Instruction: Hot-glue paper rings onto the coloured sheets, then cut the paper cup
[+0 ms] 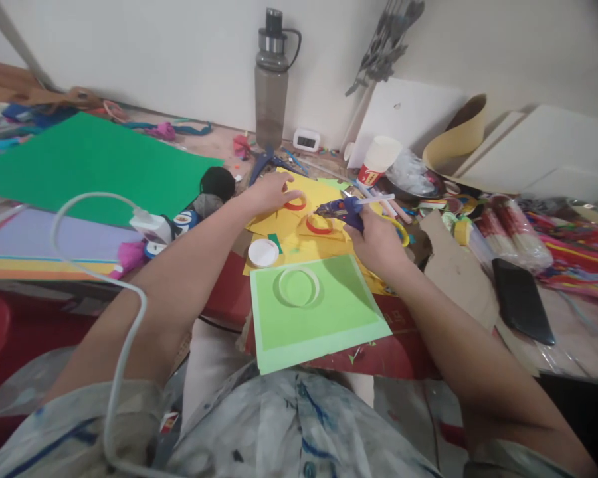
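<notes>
over yellow paper [326, 190], r hand [379, 244] grips blue glue gun [349, 214], nozzle [321, 210] nr front red ring [320, 230] on it; l hand [270, 194] at back red ring [295, 207], can't tell if pinching. pale ring [315, 285] on green sheets [329, 325].

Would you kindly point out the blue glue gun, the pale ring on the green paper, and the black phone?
Blue glue gun [347, 212]: head view, on the middle of its body.
Pale ring [315, 285]: head view, on the right side of its band.
Black phone [522, 300]: head view, on the middle of its upper face.
</notes>
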The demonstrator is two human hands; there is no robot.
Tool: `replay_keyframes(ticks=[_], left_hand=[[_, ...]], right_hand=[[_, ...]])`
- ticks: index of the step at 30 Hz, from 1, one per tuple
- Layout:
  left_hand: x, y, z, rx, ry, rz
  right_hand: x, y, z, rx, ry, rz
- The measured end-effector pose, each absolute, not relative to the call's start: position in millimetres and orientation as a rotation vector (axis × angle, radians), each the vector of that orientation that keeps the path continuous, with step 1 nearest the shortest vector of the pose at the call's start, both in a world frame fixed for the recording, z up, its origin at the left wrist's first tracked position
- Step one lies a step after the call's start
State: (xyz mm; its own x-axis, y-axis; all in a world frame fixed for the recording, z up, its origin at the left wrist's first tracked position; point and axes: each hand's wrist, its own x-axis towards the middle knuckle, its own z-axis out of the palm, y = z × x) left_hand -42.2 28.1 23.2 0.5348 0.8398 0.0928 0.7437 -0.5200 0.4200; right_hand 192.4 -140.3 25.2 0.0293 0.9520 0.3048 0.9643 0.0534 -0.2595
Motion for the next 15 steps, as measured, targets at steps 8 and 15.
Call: replay_keyframes(ticks=[8, 15], left_hand=[[-44.5, 24.7, 45.0, 2.37, 1.562, 0.308], [-33.3, 20.6, 32.3, 2.671, 1.011, 0.501]], right_hand=[[205.9, -138.3, 23.7, -1.96, -1.954, -0.094], [217.0, -138.0, 27.4, -1.965, -1.871, -0.105]])
